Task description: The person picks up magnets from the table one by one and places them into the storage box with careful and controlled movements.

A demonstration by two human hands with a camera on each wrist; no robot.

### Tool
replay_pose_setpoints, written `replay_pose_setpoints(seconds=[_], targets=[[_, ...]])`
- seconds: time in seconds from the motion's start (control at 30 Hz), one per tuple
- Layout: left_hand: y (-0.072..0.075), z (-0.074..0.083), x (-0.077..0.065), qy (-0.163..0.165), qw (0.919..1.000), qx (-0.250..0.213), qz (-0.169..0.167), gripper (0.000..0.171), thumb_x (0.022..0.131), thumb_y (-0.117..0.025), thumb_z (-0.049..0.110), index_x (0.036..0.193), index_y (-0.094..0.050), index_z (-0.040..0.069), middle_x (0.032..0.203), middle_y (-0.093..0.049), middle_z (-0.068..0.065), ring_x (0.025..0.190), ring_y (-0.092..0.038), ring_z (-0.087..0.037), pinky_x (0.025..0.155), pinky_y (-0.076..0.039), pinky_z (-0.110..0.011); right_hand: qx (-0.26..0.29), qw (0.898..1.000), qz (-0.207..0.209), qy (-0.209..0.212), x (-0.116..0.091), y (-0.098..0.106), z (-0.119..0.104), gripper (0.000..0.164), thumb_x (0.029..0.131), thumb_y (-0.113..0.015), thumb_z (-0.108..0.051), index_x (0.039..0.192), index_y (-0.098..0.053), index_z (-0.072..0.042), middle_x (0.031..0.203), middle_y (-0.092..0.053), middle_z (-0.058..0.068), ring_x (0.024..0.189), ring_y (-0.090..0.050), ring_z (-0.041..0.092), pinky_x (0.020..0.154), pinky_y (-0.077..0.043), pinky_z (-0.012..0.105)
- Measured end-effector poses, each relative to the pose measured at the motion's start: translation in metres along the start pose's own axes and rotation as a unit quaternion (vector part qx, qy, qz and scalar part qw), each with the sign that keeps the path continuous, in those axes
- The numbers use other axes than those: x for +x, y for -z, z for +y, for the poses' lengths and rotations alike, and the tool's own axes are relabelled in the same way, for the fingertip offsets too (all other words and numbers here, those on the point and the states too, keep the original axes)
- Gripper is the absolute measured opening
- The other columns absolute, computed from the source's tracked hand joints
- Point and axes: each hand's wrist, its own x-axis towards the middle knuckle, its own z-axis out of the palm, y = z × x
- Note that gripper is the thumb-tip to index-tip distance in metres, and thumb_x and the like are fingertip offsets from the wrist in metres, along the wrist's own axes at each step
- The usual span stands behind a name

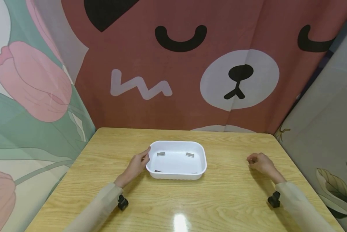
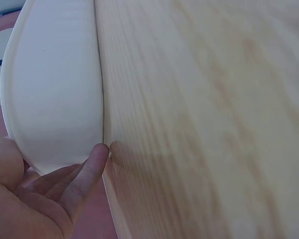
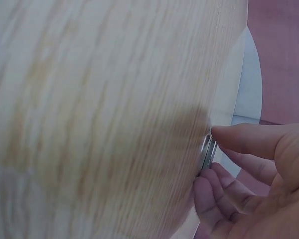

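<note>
A white plastic tray [image 1: 176,176] with rounded corners lies on the table. My left hand [image 1: 137,166] grips its left edge, thumb at the rim [image 2: 7,89] and fingers against the outer side wall. Inside the tray, small grey rectangular pieces lie apart, one at the back left [image 1: 161,154] and another at the back right [image 1: 190,155]; others near the front wall are partly hidden by it. Far right of the tray, my right hand [image 1: 262,163] pinches a small shiny silver metal piece [image 3: 208,153] between thumb and fingers, close to the tabletop.
The light wooden table [image 1: 225,199] has a bright light reflection near its front. A printed curtain with a bear face [image 1: 179,109] hangs behind it, and patterned cloths stand at the left [image 1: 31,138] and right [image 1: 321,129]. A dark camera sits at each wrist.
</note>
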Motion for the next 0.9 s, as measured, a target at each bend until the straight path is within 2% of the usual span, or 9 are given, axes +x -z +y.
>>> replay_pose_setpoints(seconds=[0.13, 0.43, 0.67, 0.9], targets=[[0.000, 0.000, 0.000, -0.001, 1.0000, 0.002, 0.001, 0.042, 0.093, -0.041, 0.013, 0.134, -0.037, 0.010, 0.126, -0.048, -0.010, 0.045, -0.038, -0.009, 0.038, -0.041, -0.023, -0.017, 1.000, 0.003, 0.002, -0.003, 0.002, 0.001, 0.018, 0.076, -0.065, -0.007, 0.092, -0.063, 0.000, 0.087, -0.061, 0.013, 0.081, -0.054, 0.030, 0.068, -0.042, 0.045], [-0.001, 0.001, 0.001, -0.005, 1.0000, 0.007, 0.004, 0.041, 0.093, -0.041, 0.013, 0.134, -0.037, 0.010, 0.127, -0.048, -0.008, 0.045, -0.039, -0.009, 0.038, -0.040, -0.022, -0.036, 0.999, -0.013, -0.038, -0.006, 0.009, 0.006, 0.023, 0.077, -0.066, -0.019, 0.090, -0.061, -0.001, 0.086, -0.060, 0.012, 0.075, -0.054, 0.025, 0.063, -0.039, 0.042], [0.000, 0.001, 0.001, -0.010, 0.9999, 0.004, 0.002, 0.042, 0.093, -0.041, 0.012, 0.134, -0.037, 0.009, 0.128, -0.046, -0.008, 0.047, -0.040, -0.009, 0.039, -0.041, -0.022, -0.036, 0.998, -0.017, -0.040, -0.007, 0.012, 0.007, 0.019, 0.077, -0.066, -0.020, 0.086, -0.061, -0.003, 0.080, -0.059, 0.007, 0.068, -0.051, 0.018, 0.057, -0.038, 0.035], [0.000, 0.000, 0.000, -0.001, 1.0000, -0.001, -0.001, 0.042, 0.093, -0.041, 0.012, 0.135, -0.037, 0.010, 0.127, -0.048, -0.010, 0.047, -0.041, -0.009, 0.040, -0.042, -0.023, -0.031, 0.999, -0.011, -0.041, -0.008, 0.010, 0.007, 0.019, 0.077, -0.066, -0.018, 0.085, -0.062, -0.002, 0.079, -0.059, 0.005, 0.067, -0.051, 0.018, 0.059, -0.039, 0.036]])
